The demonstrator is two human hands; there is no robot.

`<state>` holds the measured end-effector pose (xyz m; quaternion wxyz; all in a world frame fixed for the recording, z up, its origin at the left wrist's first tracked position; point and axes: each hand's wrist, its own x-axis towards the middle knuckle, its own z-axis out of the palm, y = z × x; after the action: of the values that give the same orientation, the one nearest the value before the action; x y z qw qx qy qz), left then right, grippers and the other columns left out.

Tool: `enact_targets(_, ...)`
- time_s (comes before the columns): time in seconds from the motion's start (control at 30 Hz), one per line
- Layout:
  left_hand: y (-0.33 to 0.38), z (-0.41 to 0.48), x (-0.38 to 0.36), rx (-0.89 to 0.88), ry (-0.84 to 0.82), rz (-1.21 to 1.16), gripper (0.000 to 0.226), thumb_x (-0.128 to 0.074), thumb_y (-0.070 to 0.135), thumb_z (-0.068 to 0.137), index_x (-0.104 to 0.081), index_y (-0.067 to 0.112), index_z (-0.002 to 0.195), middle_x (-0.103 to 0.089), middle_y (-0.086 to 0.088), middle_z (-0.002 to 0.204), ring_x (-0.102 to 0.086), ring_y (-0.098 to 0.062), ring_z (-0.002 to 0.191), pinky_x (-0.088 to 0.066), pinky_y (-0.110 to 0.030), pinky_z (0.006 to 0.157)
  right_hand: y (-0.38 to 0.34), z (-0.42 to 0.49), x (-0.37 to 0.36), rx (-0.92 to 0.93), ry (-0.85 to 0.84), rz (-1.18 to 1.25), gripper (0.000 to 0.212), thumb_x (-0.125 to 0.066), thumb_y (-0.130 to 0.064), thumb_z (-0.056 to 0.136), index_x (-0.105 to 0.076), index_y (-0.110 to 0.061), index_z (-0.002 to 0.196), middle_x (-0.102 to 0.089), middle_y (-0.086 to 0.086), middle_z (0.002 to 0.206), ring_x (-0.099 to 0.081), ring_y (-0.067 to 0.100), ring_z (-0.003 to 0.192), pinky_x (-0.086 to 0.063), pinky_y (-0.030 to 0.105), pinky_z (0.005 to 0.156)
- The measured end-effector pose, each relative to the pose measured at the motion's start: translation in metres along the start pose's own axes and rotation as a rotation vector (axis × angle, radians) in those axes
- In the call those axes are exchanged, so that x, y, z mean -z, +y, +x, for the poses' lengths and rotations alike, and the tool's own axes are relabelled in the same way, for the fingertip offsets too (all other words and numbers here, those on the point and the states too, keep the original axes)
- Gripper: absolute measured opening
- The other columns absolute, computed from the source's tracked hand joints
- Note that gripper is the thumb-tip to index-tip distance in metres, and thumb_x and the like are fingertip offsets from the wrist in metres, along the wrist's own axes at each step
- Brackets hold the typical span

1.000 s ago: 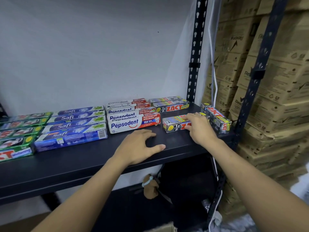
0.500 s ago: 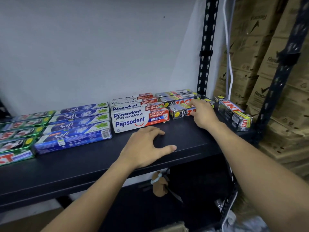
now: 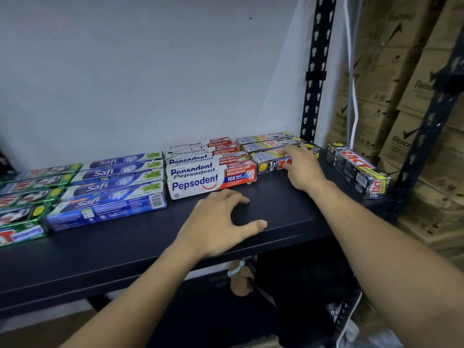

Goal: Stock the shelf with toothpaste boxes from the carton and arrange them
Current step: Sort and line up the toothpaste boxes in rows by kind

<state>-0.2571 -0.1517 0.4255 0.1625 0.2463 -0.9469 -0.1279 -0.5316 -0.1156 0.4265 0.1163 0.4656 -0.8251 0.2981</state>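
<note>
Pushed back since a second ago: front silver Zact box (image 3: 266,164), off mid-shelf, now tight against two more silver Zact boxes (image 3: 263,144) behind, just beside the Pepsodent boxes (image 3: 200,183). Right hand (image 3: 302,169) reaching forward, fingers fairly straight over that box's top, pressing, not wrapped round. Left hand (image 3: 218,222) palm-down on the dark shelf (image 3: 288,204), fingers spread and relaxed, thumb out near the front edge, holding nothing. Readable: "Pepsodent", "PENCEGAH GIGI BERLUBANG", "10X GIGI"; "Safi", "DOUBLE MINT"; "ZACT". Counted: five Pepsodent labels; five Safi boxes (image 3: 113,187); at least four green Zact boxes (image 3: 27,197) far left; one crosswise Zact box (image 3: 356,169) at the right end. Brown cartons (image 3: 401,141) beyond, marked "Rexo…".
</note>
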Motion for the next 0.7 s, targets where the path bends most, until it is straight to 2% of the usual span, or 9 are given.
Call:
enact_targets(0.27, 0.0021, -0.0015, 0.0011, 0.005, 0.009, -0.001, 0.072, -0.049, 0.082, 0.078, -0.053, 0.036, 0.134, -0.044, 0.025, 0.141, -0.036, 0.001, 0.131, -0.030, -0.032, 0.113, -0.0039, -0.0023, 0.0040, -0.014, -0.048, -0.002, 0.036, -0.052, -0.007, 0.097, -0.050, -0.016, 0.132, -0.046, 0.016, 0.143, -0.020, 0.034, 0.144, -0.014, 0.047, 0.117)
enact_targets(0.57, 0.0008, -0.0007, 0.0002, 0.007, 0.005, -0.002, 0.072, -0.048, 0.083, 0.077, -0.053, 0.038, 0.133, -0.044, 0.026, 0.140, -0.036, 0.000, 0.130, -0.031, -0.032, 0.112, -0.0036, -0.0039, 0.0041, -0.003, -0.062, -0.026, 0.038, -0.052, -0.009, 0.098, -0.049, -0.017, 0.135, -0.046, 0.012, 0.145, -0.018, 0.035, 0.145, -0.014, 0.049, 0.118)
enact_targets(0.7, -0.0007, 0.0010, -0.0008, 0.010, 0.023, -0.005, 0.071, -0.047, 0.084, 0.076, -0.055, 0.038, 0.129, -0.047, 0.026, 0.136, -0.040, 0.000, 0.127, -0.035, -0.034, 0.110, -0.0036, -0.0049, 0.0035, 0.006, -0.046, -0.083, 0.055, -0.053, 0.001, 0.091, -0.045, -0.021, 0.141, -0.044, 0.006, 0.147, -0.017, 0.037, 0.145, -0.016, 0.049, 0.119)
